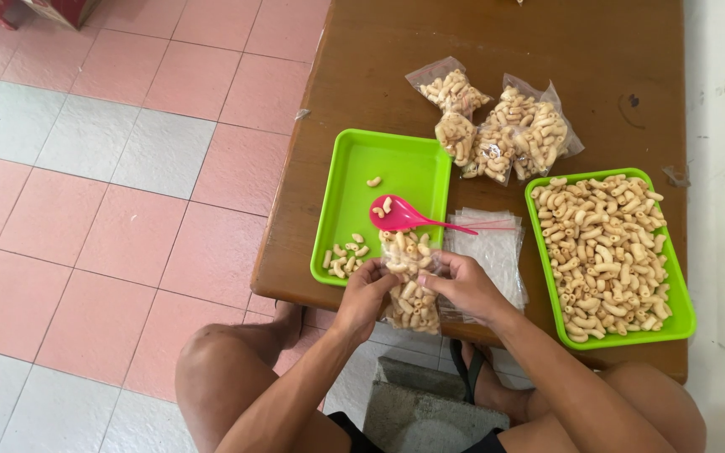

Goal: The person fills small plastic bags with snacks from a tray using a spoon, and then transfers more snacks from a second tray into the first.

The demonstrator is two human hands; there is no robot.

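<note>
While both hands [417,289] grip it, the snack bag [409,285] hangs lengthwise, mouth up.

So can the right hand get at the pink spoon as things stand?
Probably yes: the pink spoon lies uncovered on the green tray, just beyond the right hand, nothing between. But both hands now grip the filled bag, so it must let go first.
</note>
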